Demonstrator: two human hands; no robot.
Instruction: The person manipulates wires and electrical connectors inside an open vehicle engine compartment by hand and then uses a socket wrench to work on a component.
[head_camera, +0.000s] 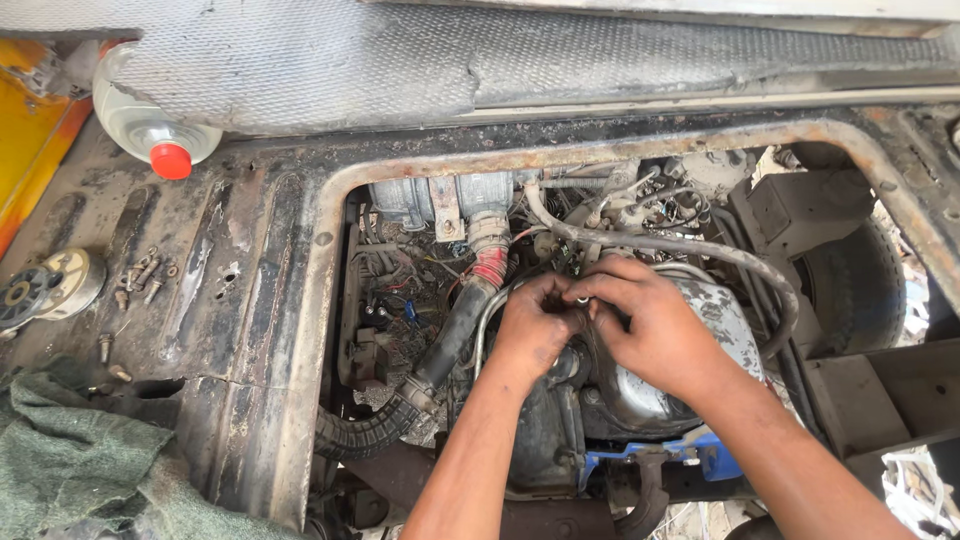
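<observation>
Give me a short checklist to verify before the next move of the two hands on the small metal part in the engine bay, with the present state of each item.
1. Both hands on the part: left hand and right hand meet at the small metal part. Ok.
2. Grip firm: fingertips hide most of the part. Cannot tell.
3. Grey hose away from the hands: it arcs just above the right hand. Not ok.
4. Loose bolts kept safe: they lie together on the metal floor panel, apart from the opening. Ok.
5. Bottle with red cap stable: it lies on its side near the edge. Cannot tell.
</observation>
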